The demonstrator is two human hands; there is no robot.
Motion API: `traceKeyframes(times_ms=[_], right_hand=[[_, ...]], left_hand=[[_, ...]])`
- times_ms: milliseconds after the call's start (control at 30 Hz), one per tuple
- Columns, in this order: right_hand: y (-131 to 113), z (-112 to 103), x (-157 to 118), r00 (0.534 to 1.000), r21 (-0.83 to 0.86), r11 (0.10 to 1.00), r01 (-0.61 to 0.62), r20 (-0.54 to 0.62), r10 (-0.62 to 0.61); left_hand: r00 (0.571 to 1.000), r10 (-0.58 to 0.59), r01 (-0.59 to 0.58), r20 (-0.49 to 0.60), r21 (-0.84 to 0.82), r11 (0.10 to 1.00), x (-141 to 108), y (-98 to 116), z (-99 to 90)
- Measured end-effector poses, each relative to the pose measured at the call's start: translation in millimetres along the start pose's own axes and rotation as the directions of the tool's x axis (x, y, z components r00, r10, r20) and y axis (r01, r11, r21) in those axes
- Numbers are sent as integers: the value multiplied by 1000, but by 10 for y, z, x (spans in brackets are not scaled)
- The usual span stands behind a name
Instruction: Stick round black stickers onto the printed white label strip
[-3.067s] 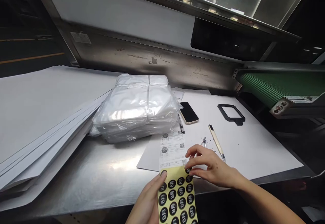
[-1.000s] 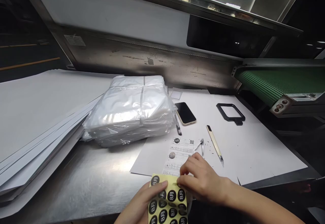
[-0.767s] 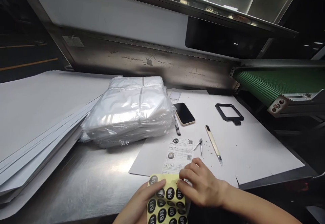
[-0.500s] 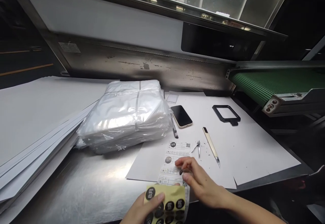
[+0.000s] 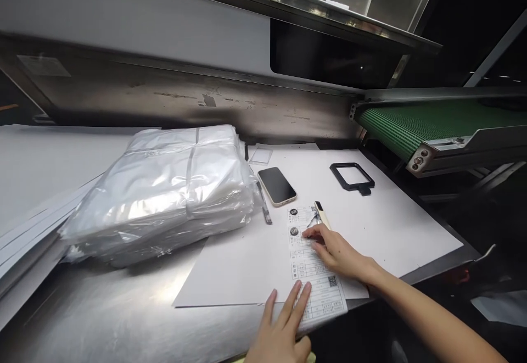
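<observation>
My left hand (image 5: 280,330) presses spread fingertips on the near end of a strip of printed paper labels (image 5: 325,300). A sheet of round stickers shows only as a yellow edge (image 5: 312,358) under its palm and thumb, past the table's edge. My right hand (image 5: 340,253) hovers over the strip, its fingers curled toward the thumb. The small black sticker in its fingers is mostly hidden. Two round black stickers (image 5: 293,231) lie on the strip's far labels. Beside the right fingertips are partly covered nail clippers (image 5: 314,219) and a cream craft knife (image 5: 323,217).
A plastic-wrapped stack of clear bags (image 5: 164,187) stands left of centre, beside white sheets (image 5: 37,176). A pen (image 5: 265,206), a phone (image 5: 277,186) and a black frame (image 5: 353,176) lie on white board (image 5: 234,269). At right is a green conveyor belt (image 5: 444,124).
The view has turned rightward. My left hand has lowered the sticker sheet mostly out of sight and spread its fingers onto the strip. The strip has shifted toward the clippers and knife.
</observation>
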State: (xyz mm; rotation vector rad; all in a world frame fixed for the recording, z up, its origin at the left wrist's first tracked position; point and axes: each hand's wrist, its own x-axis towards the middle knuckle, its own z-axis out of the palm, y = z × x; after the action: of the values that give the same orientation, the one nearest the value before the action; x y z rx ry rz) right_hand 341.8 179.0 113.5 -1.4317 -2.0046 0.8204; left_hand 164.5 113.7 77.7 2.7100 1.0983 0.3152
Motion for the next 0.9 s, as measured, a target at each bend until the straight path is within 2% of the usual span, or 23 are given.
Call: traceKeyframes(times_ms=[133, 233, 333, 433, 633, 767, 900], right_hand=[[-73, 43, 105, 981, 62, 993, -100, -162, 109], [-123, 141, 89, 966, 72, 985, -158, -198, 169], [-112, 235, 59, 953, 30, 981, -192, -231, 193], [-77, 290, 50, 948, -40, 979, -198, -260, 181], [6, 310, 116, 959, -202, 967, -158, -266, 101], [74, 210, 200, 949, -287, 945, -156, -309, 62], [-12, 23, 111, 964, -290, 957, -10, -259, -68]], left_hand=[[995, -82, 85, -56, 47, 995, 117, 127, 243], [982, -159, 157, -105, -31, 987, 154, 216, 370], [969, -220, 207, -117, -115, 972, 193, 290, 395], [967, -235, 220, -95, -147, 964, 225, 319, 341], [981, -194, 189, -5, -191, 963, 231, 324, 195], [993, -115, 118, 25, -176, 977, 223, 356, 37], [988, -46, 58, 148, -76, 995, 290, 275, -200]])
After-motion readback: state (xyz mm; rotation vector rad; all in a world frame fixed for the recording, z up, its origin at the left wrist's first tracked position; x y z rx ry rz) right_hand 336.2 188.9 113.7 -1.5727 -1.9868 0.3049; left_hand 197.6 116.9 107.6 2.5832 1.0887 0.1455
